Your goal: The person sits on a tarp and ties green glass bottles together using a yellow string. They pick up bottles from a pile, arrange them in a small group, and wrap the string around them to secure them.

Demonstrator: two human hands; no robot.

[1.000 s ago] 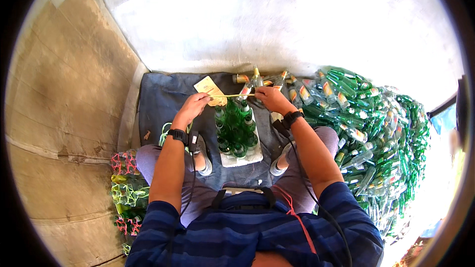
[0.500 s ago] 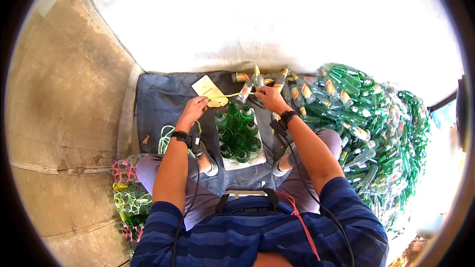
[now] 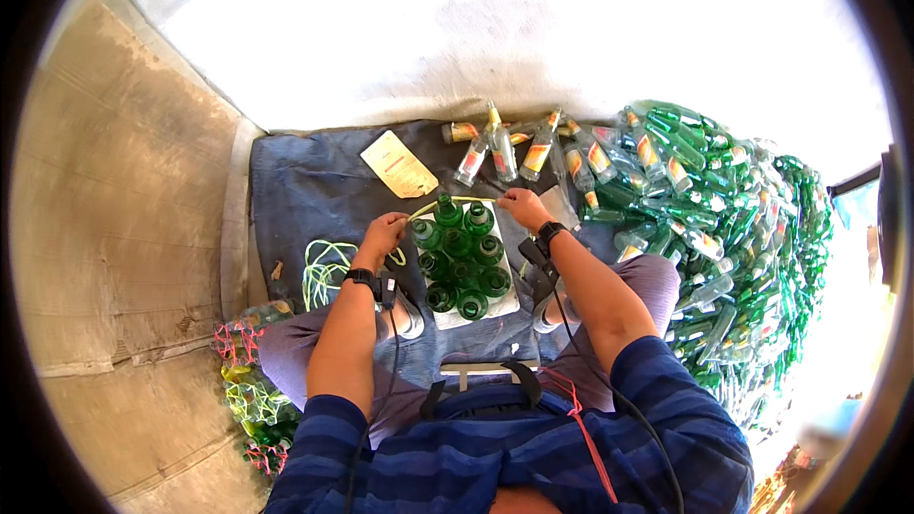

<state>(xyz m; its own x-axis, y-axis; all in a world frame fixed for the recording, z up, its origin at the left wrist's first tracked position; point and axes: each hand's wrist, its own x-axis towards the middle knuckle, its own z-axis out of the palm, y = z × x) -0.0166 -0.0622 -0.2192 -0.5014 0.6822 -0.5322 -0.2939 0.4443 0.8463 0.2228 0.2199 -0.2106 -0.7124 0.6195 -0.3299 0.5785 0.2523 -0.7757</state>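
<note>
String (image 3: 466, 198) is curving along the far side of green bottles (image 3: 458, 245); we are gripping it with left hand (image 3: 386, 231) and right hand (image 3: 523, 209), apparently keeping it spread.

Cord (image 3: 466, 198), centre: yellow
Bottle cluster (image 3: 458, 246), centre: green
Shirt (image 3: 428, 457), bottom: dark blue, lighter blue stripes
Bottle heap (image 3: 733, 228), right: mostly green
Wall (image 3: 533, 29), top: white

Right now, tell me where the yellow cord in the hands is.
In the head view, the yellow cord is just above centre, spanning from the left hand to the right hand, at the far side of the green bottles.
</note>
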